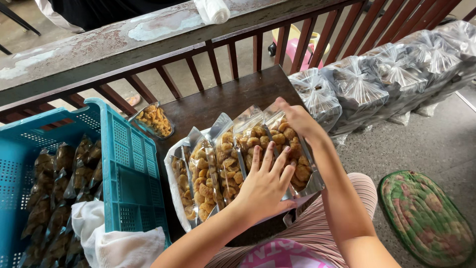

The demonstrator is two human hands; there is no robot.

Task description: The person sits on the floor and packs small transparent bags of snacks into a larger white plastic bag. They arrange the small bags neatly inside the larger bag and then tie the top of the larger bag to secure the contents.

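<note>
Snack bags (233, 159) stood in a row on the dark wooden bench (223, 97), leaning on each other like books. They were clear bags with shiny edges, full of golden brown fried bits. The row sat at the near edge of the bench, right in front of the person's lap.

The left hand (263, 186) lay flat on the front of the bags near the right end of the row. Its fingers (270, 156) were spread out and pointed up, pressing on the bags. It was open and did not wrap around anything.

The right hand (297, 119) reached over from the far side. It curled over the top of the last bag at the right end, with its fingers bent over the top edge. So the last bags sat between the two hands, one hand in front and one behind.

One more small bag (153, 120) of the same snack lay alone on the bench, by the blue crate (126, 164), well apart from the hands. The crate stood to the left of the row, touching the bench. It held many darker bags (54, 193) and a white cloth (119, 243).

Big clear sacks (377, 79), tied at the top, lay in a line on the floor to the right. A green mat (426, 218) lay on the floor near the person's right arm. A brown rail (238, 44) ran behind the bench.
</note>
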